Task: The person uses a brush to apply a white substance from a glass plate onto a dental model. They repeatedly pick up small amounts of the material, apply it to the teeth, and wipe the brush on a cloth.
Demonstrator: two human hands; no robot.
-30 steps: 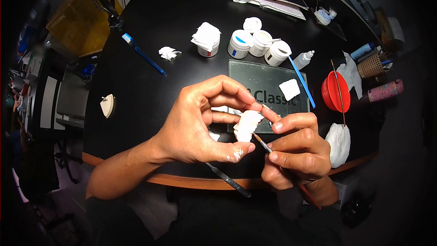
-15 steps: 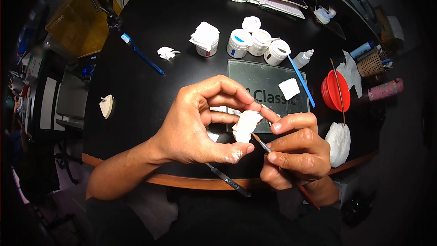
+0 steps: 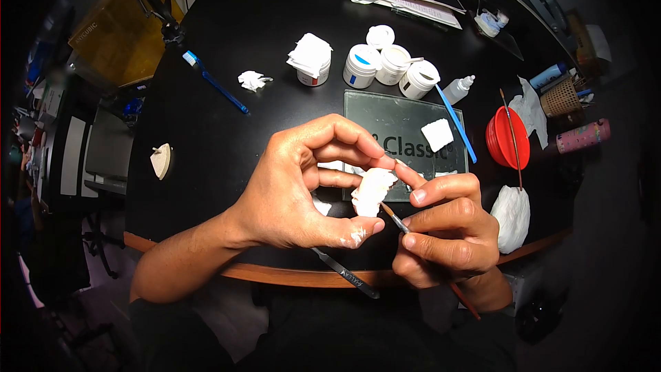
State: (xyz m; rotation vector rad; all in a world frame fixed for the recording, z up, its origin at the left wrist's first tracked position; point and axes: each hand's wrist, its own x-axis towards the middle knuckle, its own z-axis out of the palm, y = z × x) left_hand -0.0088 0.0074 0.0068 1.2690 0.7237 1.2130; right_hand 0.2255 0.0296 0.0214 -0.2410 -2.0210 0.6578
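Observation:
My left hand (image 3: 286, 182) is curled, with a small lumpy white piece (image 3: 372, 193) pinched between thumb and fingertips. The piece looks like a plaster or ceramic dental model, but overexposure hides its detail. White powder marks the thumb. My right hand (image 3: 454, 224) grips a thin paintbrush (image 3: 395, 218) with a reddish-brown handle. Its bristle tip is at the lower right edge of the white piece. The right index finger reaches up close to the left fingertips. Behind the hands lies a glass slab (image 3: 368, 110) bearing a white square pad (image 3: 436, 135).
White jars (image 3: 361, 72) and a dropper bottle (image 3: 458, 88) stand behind the slab. To the right are a red cup (image 3: 506, 139) with a brush across it and a white cloth (image 3: 511, 220). Dark tweezers (image 3: 348, 274) overhang the front edge. A blue toothbrush (image 3: 217, 84) lies left.
The right hand and paintbrush have shifted very slightly, with the handle end a little further left. My left hand and the white piece hold nearly still.

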